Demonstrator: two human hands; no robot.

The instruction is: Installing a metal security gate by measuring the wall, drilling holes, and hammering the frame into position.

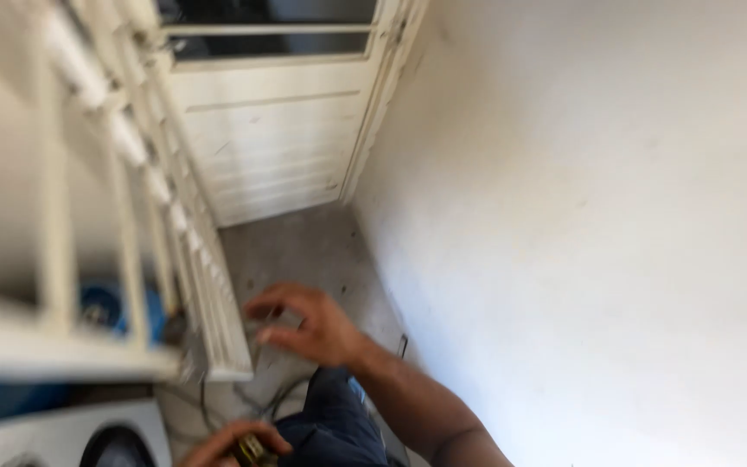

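Observation:
My right hand (309, 324) reaches forward over the grey floor, fingers apart and holding nothing. It hovers just right of the lower edge of a white barred grille (209, 285). My left hand (228, 444) sits at the bottom edge of the view, closed around a small dark and yellowish object (252, 450) that is too blurred to identify. My knee in blue trousers (332, 425) shows between the two hands. The whole view is motion-blurred.
A white panelled door (270, 130) closes the far end of a narrow grey concrete floor (304, 251). A white wall (581, 216) fills the right. Behind the grille is something blue (105, 307). A white appliance with a dark round opening (110, 441) and dark cables (274, 398) lie below.

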